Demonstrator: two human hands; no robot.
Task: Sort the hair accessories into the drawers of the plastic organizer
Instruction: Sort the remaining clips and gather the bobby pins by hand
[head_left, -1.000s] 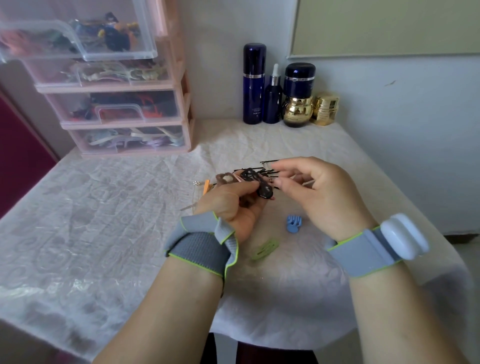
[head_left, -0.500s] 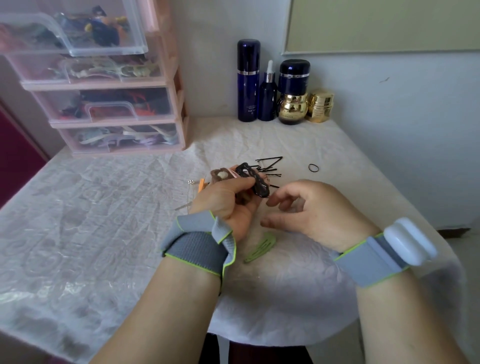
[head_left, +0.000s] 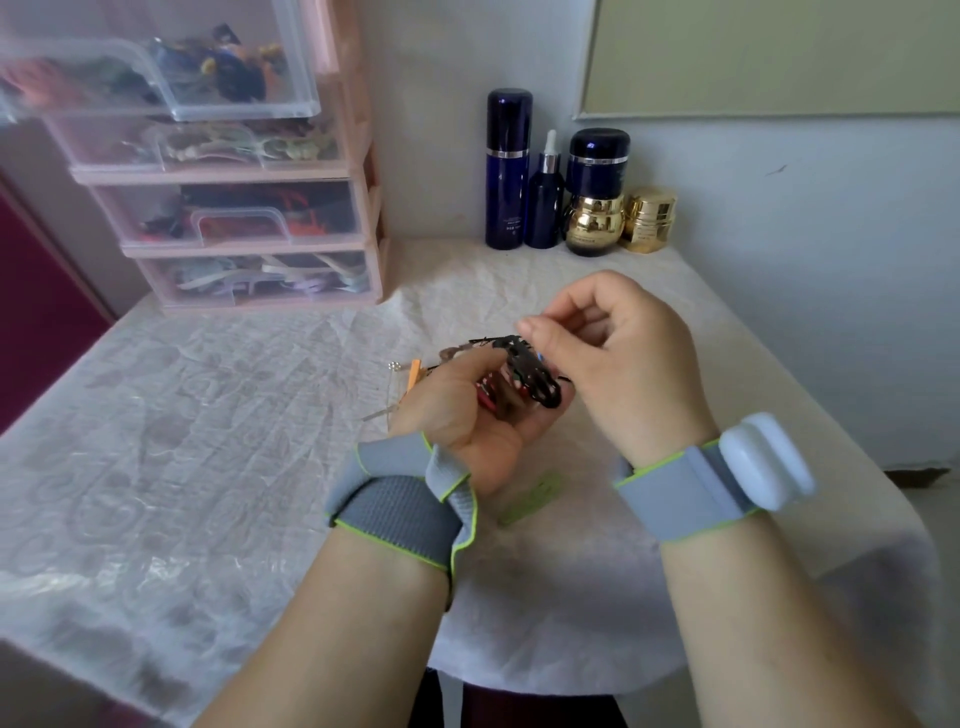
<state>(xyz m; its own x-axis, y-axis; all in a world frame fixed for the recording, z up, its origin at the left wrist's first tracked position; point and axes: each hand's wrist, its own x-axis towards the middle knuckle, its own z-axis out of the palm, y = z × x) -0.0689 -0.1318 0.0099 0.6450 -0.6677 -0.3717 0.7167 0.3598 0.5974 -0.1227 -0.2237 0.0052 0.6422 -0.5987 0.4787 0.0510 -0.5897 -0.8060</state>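
Head view: left hand (head_left: 462, 410) grips hair clips (head_left: 524, 376).

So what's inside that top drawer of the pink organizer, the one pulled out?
Through the clear top drawer of the organizer show dark blue, orange and yellow hair accessories, with reddish ones at the left. What lies underneath the pile is covered.

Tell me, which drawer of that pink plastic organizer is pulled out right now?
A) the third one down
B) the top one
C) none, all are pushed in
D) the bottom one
B: the top drawer of the organizer juts forward over the ones below, with colourful accessories showing inside, while the lower three sit flush in the pink frame.
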